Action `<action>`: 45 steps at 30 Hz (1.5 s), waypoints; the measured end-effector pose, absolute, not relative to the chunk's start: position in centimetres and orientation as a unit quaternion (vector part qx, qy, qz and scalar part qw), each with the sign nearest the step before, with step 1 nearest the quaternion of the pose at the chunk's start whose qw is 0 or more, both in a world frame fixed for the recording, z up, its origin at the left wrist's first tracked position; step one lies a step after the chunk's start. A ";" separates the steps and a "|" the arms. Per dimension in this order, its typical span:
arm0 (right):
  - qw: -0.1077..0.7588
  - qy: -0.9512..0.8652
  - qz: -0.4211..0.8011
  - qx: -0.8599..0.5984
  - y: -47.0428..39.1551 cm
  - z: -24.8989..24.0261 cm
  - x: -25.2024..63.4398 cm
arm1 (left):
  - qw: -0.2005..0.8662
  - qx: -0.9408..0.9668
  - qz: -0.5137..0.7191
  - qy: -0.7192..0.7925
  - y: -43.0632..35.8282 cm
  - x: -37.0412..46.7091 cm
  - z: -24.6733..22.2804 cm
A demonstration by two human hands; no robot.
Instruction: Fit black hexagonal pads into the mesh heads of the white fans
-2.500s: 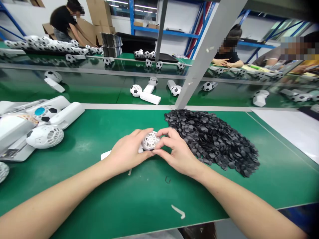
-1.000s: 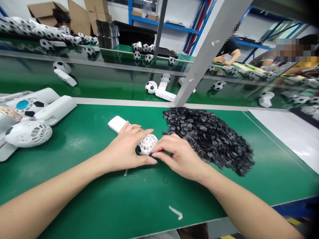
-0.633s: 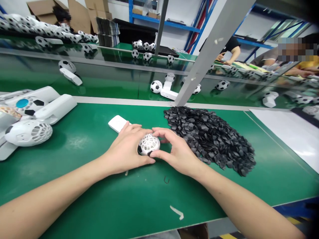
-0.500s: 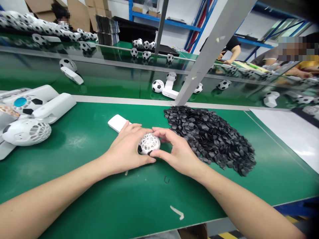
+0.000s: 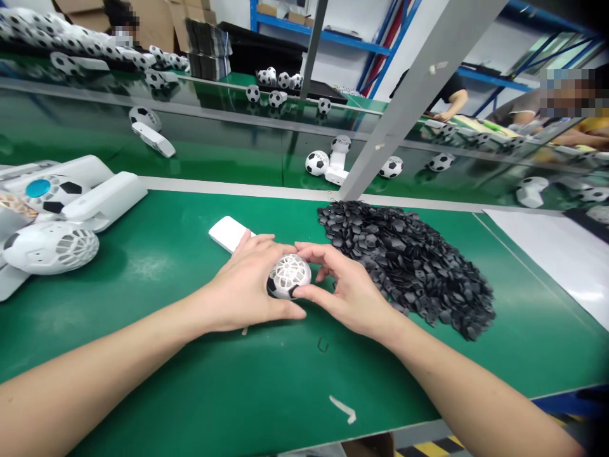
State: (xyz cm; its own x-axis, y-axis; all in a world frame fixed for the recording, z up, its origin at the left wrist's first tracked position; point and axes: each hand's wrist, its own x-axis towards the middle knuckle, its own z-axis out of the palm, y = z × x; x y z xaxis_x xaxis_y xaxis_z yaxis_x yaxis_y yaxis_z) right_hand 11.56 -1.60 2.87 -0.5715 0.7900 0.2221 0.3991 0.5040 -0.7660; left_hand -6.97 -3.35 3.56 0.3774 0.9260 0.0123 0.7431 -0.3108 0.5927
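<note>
Between my two hands is a football-patterned handheld fan, its round head (image 5: 291, 271) showing a white open grille and black patches low on its side. Its white handle (image 5: 229, 233) lies on the green table, pointing to the far left. My left hand (image 5: 247, 282) is curved around the head's left side, fingers over the top and thumb stretched out below it. From the right, my right hand (image 5: 349, 289) grips the head, its thumb on a black patch near the lower rim and its fingertips at the far rim.
A pile of black flat pieces (image 5: 409, 263) spreads to the right of my hands. More white fans (image 5: 57, 251) are stacked at the left. A grey post (image 5: 394, 127) rises at the table's back edge. Beyond it several fans lie on a green conveyor (image 5: 228, 149); people sit at the far side.
The view has shifted slightly. My left thumb now stands a little farther from the fan head. Both hands stay around it, and the fans on the conveyor have moved slightly right.
</note>
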 end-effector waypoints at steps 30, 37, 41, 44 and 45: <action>0.058 -0.886 -0.035 -0.458 2.6 2.3 12.9 | 0.290 0.826 0.121 0.468 -3.8 -7.6 3.5; 0.143 -0.887 -0.015 -0.439 1.9 2.4 13.2 | 0.325 0.816 0.178 0.445 -3.8 -7.3 2.8; 0.267 -0.851 0.279 -0.357 -0.1 4.3 13.5 | 0.344 0.816 0.193 0.423 -3.3 -7.7 2.9; 0.265 -0.850 0.353 -0.287 -1.1 5.0 13.3 | 0.354 0.820 0.182 0.411 -3.2 -7.7 3.3; 0.261 -0.859 0.345 -0.274 -1.2 4.9 13.2 | 0.357 0.820 0.176 0.410 -3.1 -7.6 3.5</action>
State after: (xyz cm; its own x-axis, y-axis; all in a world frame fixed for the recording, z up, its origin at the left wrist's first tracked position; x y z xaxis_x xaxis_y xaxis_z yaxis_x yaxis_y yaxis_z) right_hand 13.18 -1.20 4.94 -0.7144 0.6501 0.2587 0.2902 0.6117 -0.7359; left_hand -7.64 -3.14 3.46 0.6019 0.7985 -0.0047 0.5472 -0.4081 0.7308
